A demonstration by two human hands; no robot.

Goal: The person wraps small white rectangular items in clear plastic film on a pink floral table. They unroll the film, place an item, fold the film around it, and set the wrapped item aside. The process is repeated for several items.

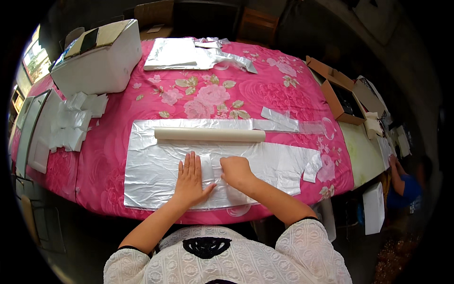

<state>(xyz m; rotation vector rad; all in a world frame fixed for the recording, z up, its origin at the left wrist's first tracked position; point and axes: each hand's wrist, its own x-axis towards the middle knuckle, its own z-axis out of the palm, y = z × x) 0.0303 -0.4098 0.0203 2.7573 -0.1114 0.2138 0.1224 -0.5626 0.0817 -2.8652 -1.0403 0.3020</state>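
Pink floral tablecloth (pixel 213 94) covers the table | silver plastic sheet (pixel 151 175) lies at the near edge, cardboard tube (pixel 209 134) across its far side | your left hand (pixel 191 180) is flat, fingers spread, pressing the sheet | your right hand (pixel 236 171) is curled knuckles-down beside a small white packet (pixel 206 166) between them, gripping nothing.

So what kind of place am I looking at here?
Probably a small packing workshop: a table under a pink floral cloth, silver plastic bags being flattened by both hands, stacked white pads, open cardboard boxes.

A table under a pink flowered cloth (pixel 283 90) stands in a dim room, a bright window (pixel 34 59) at left
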